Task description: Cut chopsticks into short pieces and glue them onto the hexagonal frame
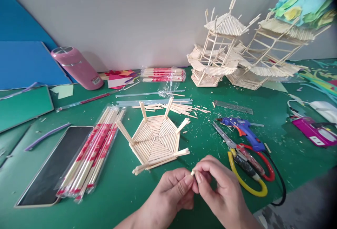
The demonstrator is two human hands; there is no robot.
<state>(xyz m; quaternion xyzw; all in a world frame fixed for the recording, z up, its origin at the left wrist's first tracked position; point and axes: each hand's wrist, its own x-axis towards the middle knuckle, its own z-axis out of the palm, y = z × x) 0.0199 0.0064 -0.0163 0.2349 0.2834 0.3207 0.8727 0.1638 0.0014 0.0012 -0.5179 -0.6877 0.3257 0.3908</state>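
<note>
pinching a small pale piece [193, 173] together, the left hand [173, 190] and right hand [222, 185] meet over a green table [126, 209], thumb and forefinger of each closed on it, the other fingers curled in. just beyond the hands, near the left one, sits a six-sided stick frame [155, 139] with posts rising from its corners.

the table top is glossy and littered with crumbs and pale scraps, thickest around the ruler [233, 107] and the blue glue gun [243, 127]. behind it stands a plain grey wall [118, 25]; blue boards [23, 64] and a tilted pink flask [76, 66] lean at the left. two stick towers [221, 29] stand at the back right, under and beside a bunch of green paper [305, 6]. grey floor [305, 197] shows past the table's edge at lower right.

most of the piece is covered by the fingertips, so its length cannot be made out. the wrists are cut off by the bottom edge. wrapped sticks [92, 152] cover part of a dark slab [52, 166], probably a phone. red- and yellow-handled tools [246, 157] overlap, and where one ends is hard to tell. the green paper hides part of the right tower's roof and runs into a black corner. a purple box [313, 130] at the right is too blurred to identify.
</note>
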